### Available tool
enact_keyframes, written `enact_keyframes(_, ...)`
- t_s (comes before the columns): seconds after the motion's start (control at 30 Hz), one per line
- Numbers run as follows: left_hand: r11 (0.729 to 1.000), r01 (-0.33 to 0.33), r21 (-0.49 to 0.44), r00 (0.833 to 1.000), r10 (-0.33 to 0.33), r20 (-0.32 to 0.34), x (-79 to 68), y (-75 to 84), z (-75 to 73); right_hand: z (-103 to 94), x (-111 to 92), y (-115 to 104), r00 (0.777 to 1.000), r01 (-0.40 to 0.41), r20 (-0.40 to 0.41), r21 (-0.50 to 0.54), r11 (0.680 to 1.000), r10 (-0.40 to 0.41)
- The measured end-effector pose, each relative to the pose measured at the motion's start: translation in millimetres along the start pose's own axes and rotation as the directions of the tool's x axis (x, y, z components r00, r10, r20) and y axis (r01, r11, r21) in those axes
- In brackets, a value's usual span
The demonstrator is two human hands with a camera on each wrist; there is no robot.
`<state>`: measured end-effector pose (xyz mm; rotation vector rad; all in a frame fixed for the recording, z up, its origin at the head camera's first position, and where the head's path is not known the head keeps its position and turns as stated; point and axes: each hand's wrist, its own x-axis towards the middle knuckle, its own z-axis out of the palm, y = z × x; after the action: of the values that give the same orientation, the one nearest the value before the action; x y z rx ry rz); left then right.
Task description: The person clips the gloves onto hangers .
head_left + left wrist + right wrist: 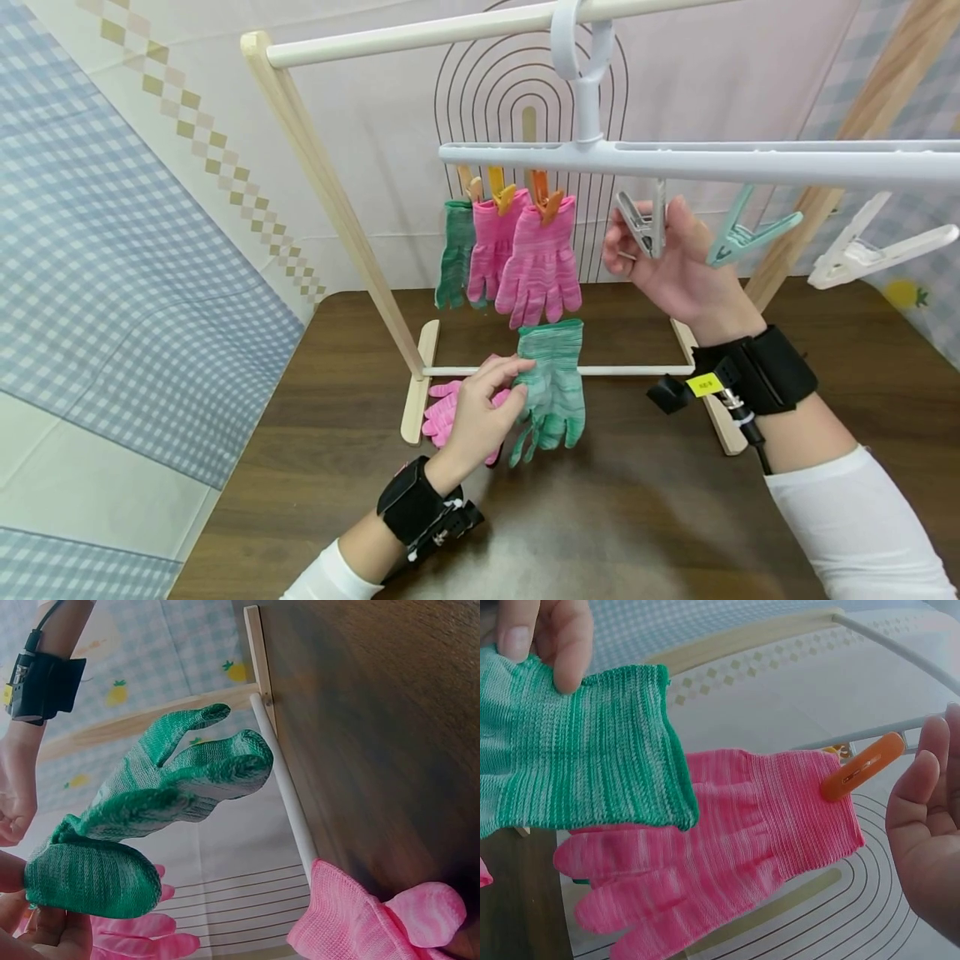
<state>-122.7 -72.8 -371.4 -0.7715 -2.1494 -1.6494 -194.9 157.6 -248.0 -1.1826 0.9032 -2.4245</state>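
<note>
My left hand (476,412) pinches the edge of a green striped knit glove (553,383) near its cuff, fingers of the glove hanging down. In the right wrist view the glove's cuff (592,757) faces a pink glove (742,840). Raised under the white hanger (675,161), my right hand (693,279) has loosely bent fingers beside and behind a grey clothespin (645,225). No object shows in its grasp in the right wrist view. Left of it, pink gloves (540,267) and a green glove (454,254) hang from clothespins, one of them orange (550,204).
A teal clothespin (742,233) and a white clothespin (873,250) hang farther right on the hanger. The hanger hooks over the top rail (420,42) of a wooden rack. A pink glove (442,412) lies on the brown table (300,500) by the rack's left foot (417,408).
</note>
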Motion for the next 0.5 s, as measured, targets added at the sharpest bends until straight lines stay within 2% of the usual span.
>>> enact_keyframes(0.1, 1.0, -0.002, 0.002, 1.0, 0.002, -0.002, 2.1, 11.7, -1.9, 1.4, 2.6, 0.5, 1.0, -0.005, -0.018, 0.006, 1.0, 0.005)
enact_keyframes(0.2, 1.0, -0.004, 0.003, 1.0, 0.004, -0.004, 3.3, 16.4, -2.8, 2.9, 4.8, 0.8, 0.999, -0.009, -0.031, 0.011, 1.0, 0.01)
enact_keyframes(0.5, 0.999, -0.032, -0.012, 0.999, 0.032, -0.015, 1.8, -7.7, -0.2, 5.4, 11.1, 0.6, 0.999, -0.005, -0.041, -0.005, 1.0, 0.005)
